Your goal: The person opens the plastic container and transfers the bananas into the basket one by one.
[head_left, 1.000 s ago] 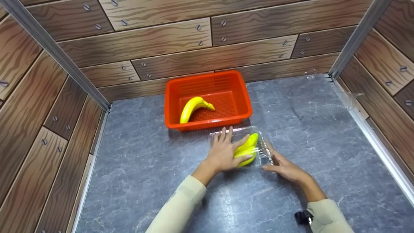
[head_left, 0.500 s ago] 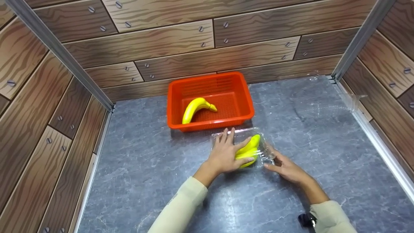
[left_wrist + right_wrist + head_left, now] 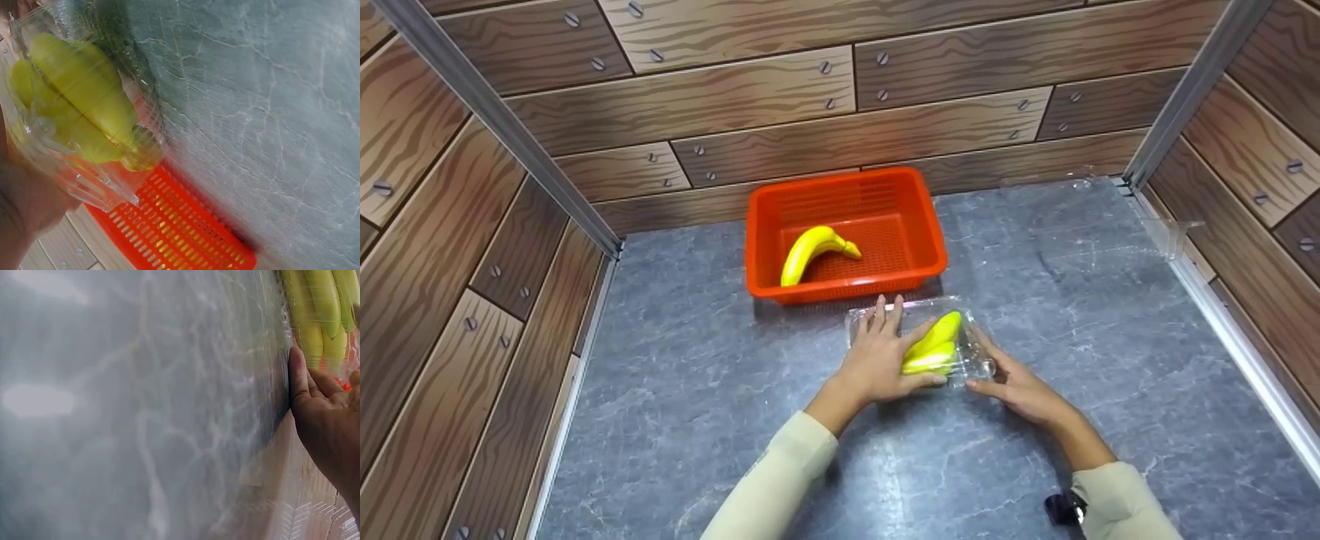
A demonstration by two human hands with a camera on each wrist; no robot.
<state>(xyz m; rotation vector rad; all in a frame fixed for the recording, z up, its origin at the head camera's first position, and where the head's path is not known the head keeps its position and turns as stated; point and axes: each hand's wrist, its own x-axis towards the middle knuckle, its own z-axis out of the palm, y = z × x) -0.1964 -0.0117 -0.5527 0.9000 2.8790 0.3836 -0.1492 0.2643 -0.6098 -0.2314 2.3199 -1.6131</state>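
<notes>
A clear plastic clamshell box [image 3: 971, 358] lies on the table with a bunch of yellow-green bananas [image 3: 936, 349] inside. My left hand [image 3: 877, 364] rests across the left part of its lid, fingers extended and spread. At the box's right end, my right hand [image 3: 1027, 390] holds the edge, thumb by the near corner and fingers along the far side. The left wrist view shows the bananas [image 3: 84, 95] through the crinkled plastic. In the right wrist view the right thumb [image 3: 298, 374] is beside the box, with the bananas [image 3: 320, 309] behind the plastic.
Just behind the box stands a red-orange plastic basket [image 3: 919, 262] holding one yellow banana [image 3: 810, 251]. Clear plastic packaging [image 3: 1110, 244] lies at the far right, against the side rail. Wood-patterned walls [image 3: 765, 90] enclose the grey marbled table [image 3: 697, 405] at back and sides.
Both hands stay on the box. My left thumb has slid slightly toward the near edge, and the plastic around the bananas and right edge has shifted a little.
</notes>
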